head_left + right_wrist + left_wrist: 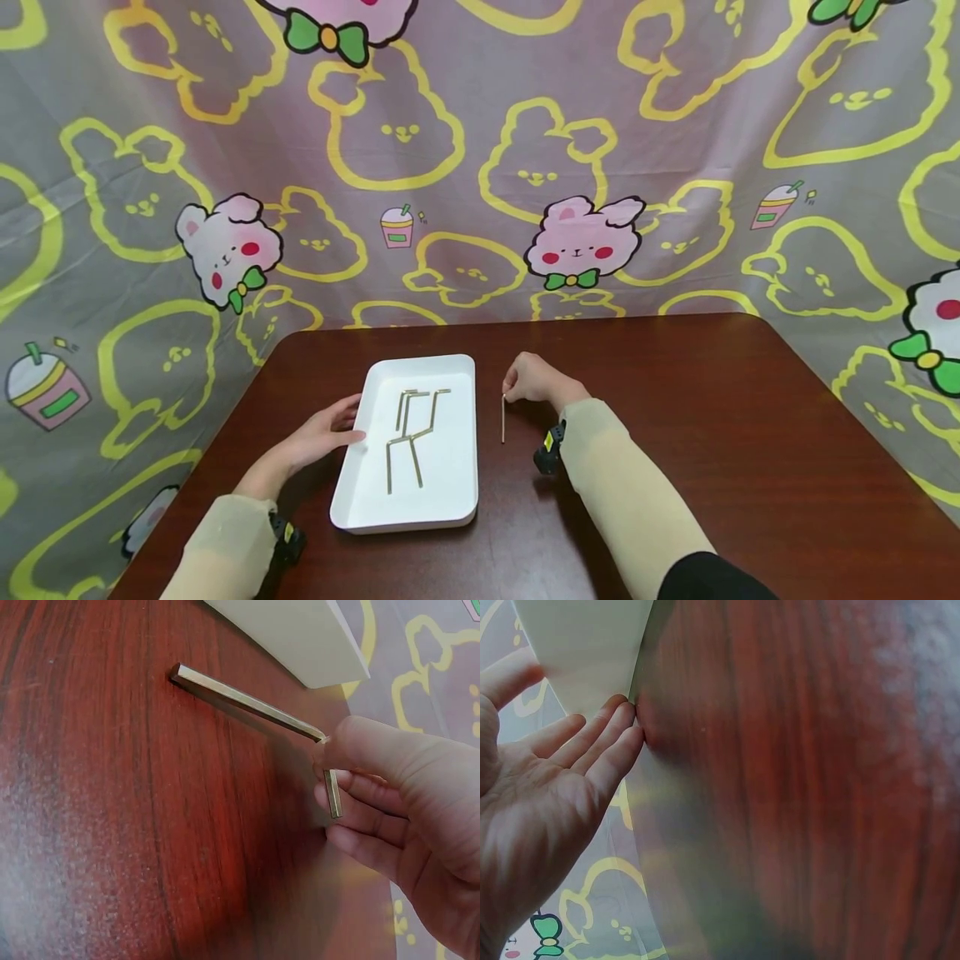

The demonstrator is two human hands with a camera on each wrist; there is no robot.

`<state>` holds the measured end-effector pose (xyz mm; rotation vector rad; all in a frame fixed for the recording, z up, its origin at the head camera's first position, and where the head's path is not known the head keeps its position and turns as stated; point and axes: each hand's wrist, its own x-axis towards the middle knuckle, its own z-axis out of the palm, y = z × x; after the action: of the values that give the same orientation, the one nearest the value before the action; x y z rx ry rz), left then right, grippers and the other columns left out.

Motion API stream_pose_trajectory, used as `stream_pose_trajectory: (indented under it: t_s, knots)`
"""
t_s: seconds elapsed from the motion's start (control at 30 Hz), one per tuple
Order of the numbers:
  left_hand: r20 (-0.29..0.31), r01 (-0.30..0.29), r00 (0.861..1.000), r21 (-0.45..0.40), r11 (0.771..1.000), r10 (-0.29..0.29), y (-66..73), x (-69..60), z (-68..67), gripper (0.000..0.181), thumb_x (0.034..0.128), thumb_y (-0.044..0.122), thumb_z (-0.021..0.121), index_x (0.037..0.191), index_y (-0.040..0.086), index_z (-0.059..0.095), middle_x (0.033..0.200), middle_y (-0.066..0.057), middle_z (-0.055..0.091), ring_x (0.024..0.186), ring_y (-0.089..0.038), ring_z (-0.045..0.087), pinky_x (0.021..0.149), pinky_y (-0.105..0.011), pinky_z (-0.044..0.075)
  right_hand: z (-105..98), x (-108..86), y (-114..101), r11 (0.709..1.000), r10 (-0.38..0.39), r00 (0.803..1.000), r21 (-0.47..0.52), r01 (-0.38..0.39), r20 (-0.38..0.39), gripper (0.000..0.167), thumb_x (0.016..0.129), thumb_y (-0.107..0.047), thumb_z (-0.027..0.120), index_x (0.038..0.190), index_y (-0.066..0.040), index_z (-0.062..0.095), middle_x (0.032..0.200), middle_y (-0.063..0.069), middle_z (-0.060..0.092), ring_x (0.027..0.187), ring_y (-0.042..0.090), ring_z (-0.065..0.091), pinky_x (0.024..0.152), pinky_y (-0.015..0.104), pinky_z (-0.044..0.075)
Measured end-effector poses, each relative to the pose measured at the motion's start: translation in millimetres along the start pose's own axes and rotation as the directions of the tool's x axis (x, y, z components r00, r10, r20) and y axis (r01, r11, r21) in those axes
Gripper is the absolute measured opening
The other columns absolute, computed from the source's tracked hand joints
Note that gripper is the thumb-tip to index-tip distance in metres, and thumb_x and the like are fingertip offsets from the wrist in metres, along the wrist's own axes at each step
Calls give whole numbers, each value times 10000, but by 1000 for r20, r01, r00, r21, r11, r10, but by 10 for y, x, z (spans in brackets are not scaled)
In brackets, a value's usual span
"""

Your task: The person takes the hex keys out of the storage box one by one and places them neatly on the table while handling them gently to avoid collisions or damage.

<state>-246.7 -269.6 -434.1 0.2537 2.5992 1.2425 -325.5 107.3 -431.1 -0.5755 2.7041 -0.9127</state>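
Tray point(448, 487) is touched by spread-fingered left hand point(318, 437), presumably for steadying; hex key point(251, 706) is pinched near bend by right hand point(538, 382), likely for control.

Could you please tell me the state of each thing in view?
White rectangular tray: right side up, uncovered
Gold L-shaped metal rods in the tray: lying unheld, some touching
Gold L-shaped metal rod outside the tray: pinched near its bend
Left hand: fingers extended, touching the tray
Right hand: pinching that rod
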Motion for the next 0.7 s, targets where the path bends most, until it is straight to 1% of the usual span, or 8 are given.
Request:
stream_pose_trajectory:
  t_s: [0.17, 0.4, 0.7]
  knots:
    - [-8, -1, 1000, 7, 1000, 1, 6, 3, 0, 731, 910, 168, 687, 1482, -48, 286, 1366, -280, 473, 1247, -424, 445, 1006, -561, 366, 11, -2, -9, 1000, -10, 1000, -5, 10, 4, 187, 833, -43, 748, 662, -92, 690, 588, -42, 537, 571, 121, 447, 544, 252, 372]
    - [-16, -6, 1000, 16, 1000, 6, -5, 18, 7, 723, 909, 169, 688, 1474, -55, 296, 1356, -284, 481, 1242, -431, 449, 1008, -567, 362, 31, 11, 24, 1000, 0, 1000, 4, 0, 6, 240, 843, -44, 737, 621, -86, 657, 549, -41, 452, 542, 123, 414, 541, 265, 353]
    - [-19, -9, 1000, 5, 1000, 9, -24, 21, 8, 722, 907, 168, 689, 1474, -51, 299, 1351, -278, 487, 1235, -425, 454, 1005, -566, 367, 35, 3, 4, 1000, 8, 1000, 9, -8, 8, 185, 851, -58, 739, 679, -94, 683, 606, -40, 512, 596, 129, 451, 567, 268, 375]
